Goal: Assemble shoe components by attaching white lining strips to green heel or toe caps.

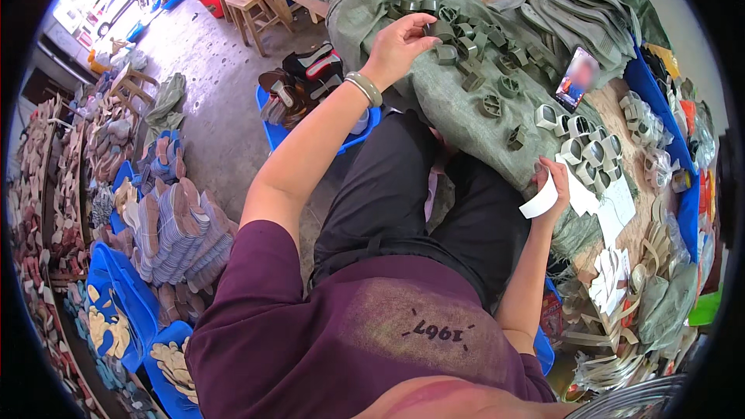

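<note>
Olive-green curled strap loops (468, 48) lie scattered on a green woven cloth (442, 112). At the far side of this pile is my left hand (397, 45), with thumb and fingers pinched around the edge of a dark green loop. My right hand (549, 186) has its fingers closed on a white strip (539, 199) that curves down from them. Beside that hand stands a cluster of white strap loops (591, 149), and flat white strips (615, 208) lie just below the cluster.
A phone (577, 79) leans on the cloth. Stacked grey-green sole-shaped pieces (578, 22) fill the back right. On the floor at left are a blue bin (278, 133) with shoes, striped stacks (171, 225), and wooden stools (254, 9).
</note>
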